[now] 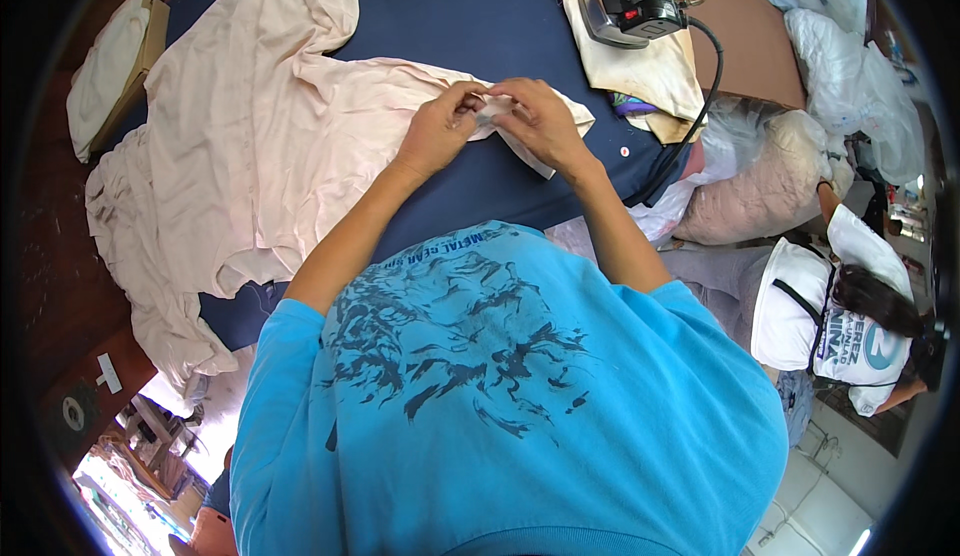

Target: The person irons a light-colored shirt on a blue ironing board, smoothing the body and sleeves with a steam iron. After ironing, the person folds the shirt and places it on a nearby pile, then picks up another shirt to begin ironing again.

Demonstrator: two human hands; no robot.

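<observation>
A pale pink long-sleeved shirt (235,126) lies spread over a dark blue covered table (440,6). One of its sleeves stretches to the right, in front of me. My left hand (440,131) pinches the cloth near the end of that sleeve. Close beside it, my right hand (543,128) has its thumb and fingers closed on the same sleeve end. The fingertips of both hands nearly meet at a fold of cloth. Past my right hand, the sleeve's end (573,116) sticks out flat on the table.
A steam iron (630,6) with a black cord (718,66) rests on folded cream cloth (665,76) at the far right. Plastic bags (850,76) and a large stuffed bundle (755,181) stand at the right. A person in a white shirt (850,296) is beyond.
</observation>
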